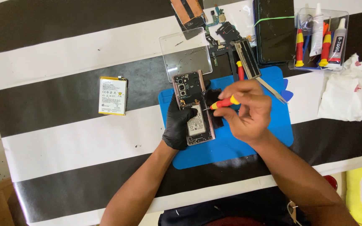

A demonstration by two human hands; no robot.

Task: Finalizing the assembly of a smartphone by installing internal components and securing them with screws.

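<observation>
Nearest you, your gloved left hand [177, 125] curls shut around the opened phone [193, 106] on the blue mat [231, 146], which lies toward the table's right side. Your bare right hand [248, 111] pinches the red-and-yellow screwdriver [223, 102], tip on the phone's middle. Left of the mat lies a loose battery [112, 95] (label up). Behind the phone sits a clear tray [185, 54], contents too small to tell. At the far right corner, a clear box [321, 37] holds screwdrivers and glue tubes.
</observation>
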